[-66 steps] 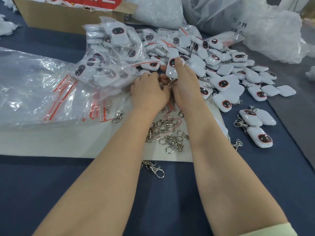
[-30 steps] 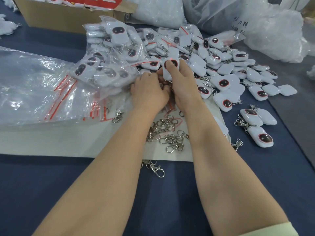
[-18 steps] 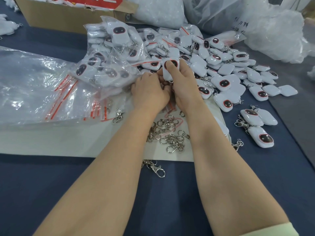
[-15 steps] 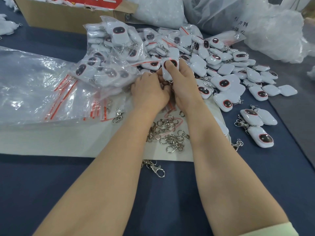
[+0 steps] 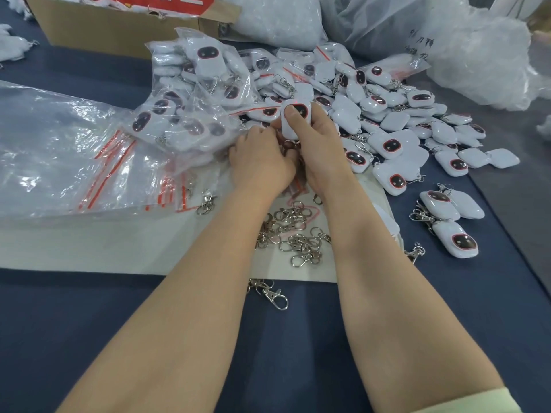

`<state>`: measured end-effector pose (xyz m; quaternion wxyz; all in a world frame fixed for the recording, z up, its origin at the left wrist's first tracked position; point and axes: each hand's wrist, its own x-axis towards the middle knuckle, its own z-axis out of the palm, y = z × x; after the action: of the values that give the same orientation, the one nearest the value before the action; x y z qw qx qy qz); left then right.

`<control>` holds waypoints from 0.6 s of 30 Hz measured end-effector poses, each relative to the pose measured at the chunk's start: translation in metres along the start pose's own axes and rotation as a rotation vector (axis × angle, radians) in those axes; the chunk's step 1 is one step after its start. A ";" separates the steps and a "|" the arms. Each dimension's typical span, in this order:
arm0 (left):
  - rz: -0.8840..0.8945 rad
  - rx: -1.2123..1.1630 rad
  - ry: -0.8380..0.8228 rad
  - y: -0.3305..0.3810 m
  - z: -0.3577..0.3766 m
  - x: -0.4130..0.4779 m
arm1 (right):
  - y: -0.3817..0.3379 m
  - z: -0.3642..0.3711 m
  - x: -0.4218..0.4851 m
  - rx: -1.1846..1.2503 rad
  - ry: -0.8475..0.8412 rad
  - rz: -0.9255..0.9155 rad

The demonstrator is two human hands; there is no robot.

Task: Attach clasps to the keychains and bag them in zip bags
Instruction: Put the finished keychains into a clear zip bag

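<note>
At the far middle of the tabletop (image 5: pixel 89 338), over the far edge of a white sheet (image 5: pixel 119 248), the two hands are close together and touching. The right hand (image 5: pixel 320 150) holds one white keychain (image 5: pixel 286 130). Its thumb presses on the dark face and its fingers wrap round the back. The left hand (image 5: pixel 259 162) is just beside it, with its fingers curled in toward the bottom of the keychain. I cannot tell what the left hand pinches, because the hands hide that spot. I think a clasp is going on there, but that is a guess.

Some of the job is done. Just left of the hands, toward the far edge, sits a heap of bagged keychains (image 5: pixel 190 114).

A lot is left too. Right of the hands, a big heap of loose keychains (image 5: pixel 387 120) spreads toward the right edge, and none of these is in a bag. Some have metal bits on them, but I cannot tell about all of them. The keychain in the hands has no bag yet either.

Between the two arms, on the white sheet, lies a small pile of clasps (image 5: pixel 295 234). The empty zip bags (image 5: pixel 59 150) lie flat on the left side of the sheet, well apart from the hands. A cardboard box (image 5: pixel 113 28) stands at the far edge.
</note>
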<state>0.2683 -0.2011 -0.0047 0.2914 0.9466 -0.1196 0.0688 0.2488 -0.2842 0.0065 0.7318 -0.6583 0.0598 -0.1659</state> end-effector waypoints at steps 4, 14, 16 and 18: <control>0.006 -0.010 0.008 0.000 0.001 -0.001 | 0.001 0.001 0.004 0.069 0.033 0.085; 0.017 0.004 0.010 0.000 0.001 -0.001 | 0.002 -0.001 0.004 0.019 0.056 0.054; 0.016 -0.008 0.011 0.000 0.001 -0.001 | 0.002 0.000 0.005 0.038 0.066 0.068; 0.016 -0.012 0.008 -0.001 0.001 -0.001 | 0.002 0.000 0.006 0.084 0.069 0.097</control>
<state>0.2672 -0.2011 -0.0063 0.2970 0.9436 -0.1265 0.0740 0.2542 -0.2860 0.0055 0.7635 -0.6173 0.1099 -0.1549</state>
